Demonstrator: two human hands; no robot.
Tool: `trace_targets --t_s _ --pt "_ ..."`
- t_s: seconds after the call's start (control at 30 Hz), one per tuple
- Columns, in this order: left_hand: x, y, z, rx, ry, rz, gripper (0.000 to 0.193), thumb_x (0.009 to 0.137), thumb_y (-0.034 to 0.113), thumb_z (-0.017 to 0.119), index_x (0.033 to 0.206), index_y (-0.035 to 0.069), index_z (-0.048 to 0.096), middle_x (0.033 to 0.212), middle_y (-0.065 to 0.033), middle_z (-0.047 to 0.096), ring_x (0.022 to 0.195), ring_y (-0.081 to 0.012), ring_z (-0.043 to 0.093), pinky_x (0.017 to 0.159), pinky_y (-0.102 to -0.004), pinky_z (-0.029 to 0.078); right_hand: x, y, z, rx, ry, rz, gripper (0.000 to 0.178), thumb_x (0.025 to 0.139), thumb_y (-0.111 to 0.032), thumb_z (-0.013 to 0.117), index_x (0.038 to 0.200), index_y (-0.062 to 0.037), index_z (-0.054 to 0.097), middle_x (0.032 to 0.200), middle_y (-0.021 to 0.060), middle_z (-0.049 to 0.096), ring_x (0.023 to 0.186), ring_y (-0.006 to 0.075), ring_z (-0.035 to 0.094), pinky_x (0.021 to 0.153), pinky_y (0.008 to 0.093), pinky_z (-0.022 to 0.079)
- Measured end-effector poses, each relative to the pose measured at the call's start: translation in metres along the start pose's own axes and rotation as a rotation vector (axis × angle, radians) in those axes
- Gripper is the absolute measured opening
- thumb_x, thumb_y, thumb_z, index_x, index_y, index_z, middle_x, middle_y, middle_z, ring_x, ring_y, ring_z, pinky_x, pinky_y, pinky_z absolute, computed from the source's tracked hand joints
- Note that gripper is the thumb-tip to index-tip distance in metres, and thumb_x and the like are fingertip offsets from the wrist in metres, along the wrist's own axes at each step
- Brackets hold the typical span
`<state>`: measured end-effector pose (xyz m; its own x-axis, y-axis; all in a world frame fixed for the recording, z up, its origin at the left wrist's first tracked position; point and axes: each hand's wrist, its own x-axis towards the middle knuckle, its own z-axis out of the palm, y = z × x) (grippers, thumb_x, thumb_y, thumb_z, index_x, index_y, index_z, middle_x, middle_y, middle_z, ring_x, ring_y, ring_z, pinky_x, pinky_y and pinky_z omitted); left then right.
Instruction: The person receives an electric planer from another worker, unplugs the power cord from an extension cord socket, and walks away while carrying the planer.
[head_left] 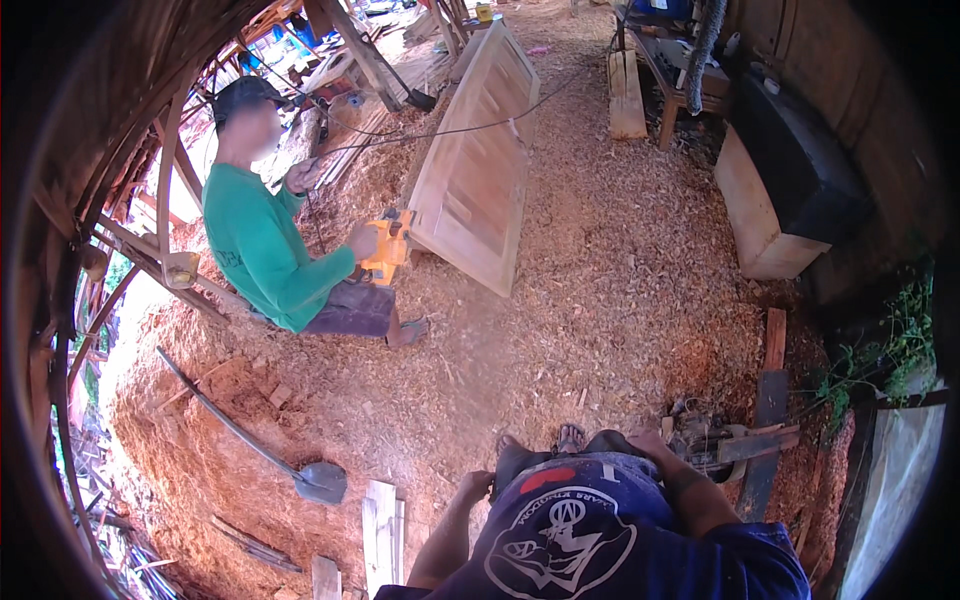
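The person wearing the camera sits low over a floor (620,300) thick with reddish wood shavings, dark shirt and knees filling the lower middle of the view. The left hand (474,487) rests on the left knee, its grip loosely curled with nothing in it. The right hand (648,443) lies on the right knee, fingers relaxed and apart, also holding nothing, just beside a small machine (712,440) that sits on the shavings to the right; a dark plank (768,430) runs past that machine with its long axis pointing away from the wearer, toward the upper edge of the view. Well apart, across the floor, another person in a green shirt (262,250) and dark cap crouches with both hands on a yellow power tool (390,248) pressed to the lower left corner of a panelled wooden door (478,165). The door leans on its long edge, its long axis running from lower left near the tool up toward the top of the view. A black cable (470,127) crosses above it. A shovel (260,440) lies on the shavings to the left, blade nearest the wearer, handle pointing up and left. Short pale boards (381,535) lie just below the blade.
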<state>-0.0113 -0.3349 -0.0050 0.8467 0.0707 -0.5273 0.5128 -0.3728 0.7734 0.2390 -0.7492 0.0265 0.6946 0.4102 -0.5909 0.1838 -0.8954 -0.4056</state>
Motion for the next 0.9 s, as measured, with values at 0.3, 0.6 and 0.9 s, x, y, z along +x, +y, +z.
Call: trace_targets --t_s 0.3,0.6,0.9 --pt "0.004 0.014 -0.003 0.001 -0.021 -0.058 0.031 0.07 0.003 0.055 0.098 0.013 0.063 0.074 -0.0072 0.059 0.059 -0.0182 0.06 0.053 -0.0298 0.049 0.024 0.035 0.03 -0.226 -0.099 -0.153 0.035 0.082 -0.036 0.037 0.091 -0.0158 0.064 0.1 0.0118 0.063 0.095 0.0313 0.057 0.082 0.0443 0.042" --pt "0.007 0.025 -0.007 0.121 -0.051 -0.081 0.033 0.069 0.001 0.054 0.099 0.013 0.062 0.078 -0.008 0.061 0.063 -0.0189 0.062 0.057 -0.0294 0.05 0.031 0.043 0.04 -0.167 -0.123 -0.094 0.043 0.081 -0.04 0.035 0.099 -0.0131 0.063 0.105 0.0145 0.061 0.102 0.0319 0.055 0.087 0.0434 0.04" --pt "0.007 0.021 -0.007 0.077 -0.039 0.006 0.032 0.072 0.001 0.054 0.1 0.012 0.062 0.079 -0.0071 0.061 0.061 -0.0164 0.061 0.054 -0.0272 0.05 0.031 0.045 0.039 -0.246 -0.168 -0.155 0.045 0.083 -0.041 0.033 0.099 -0.0122 0.063 0.104 0.016 0.061 0.102 0.0329 0.054 0.087 0.0435 0.04"
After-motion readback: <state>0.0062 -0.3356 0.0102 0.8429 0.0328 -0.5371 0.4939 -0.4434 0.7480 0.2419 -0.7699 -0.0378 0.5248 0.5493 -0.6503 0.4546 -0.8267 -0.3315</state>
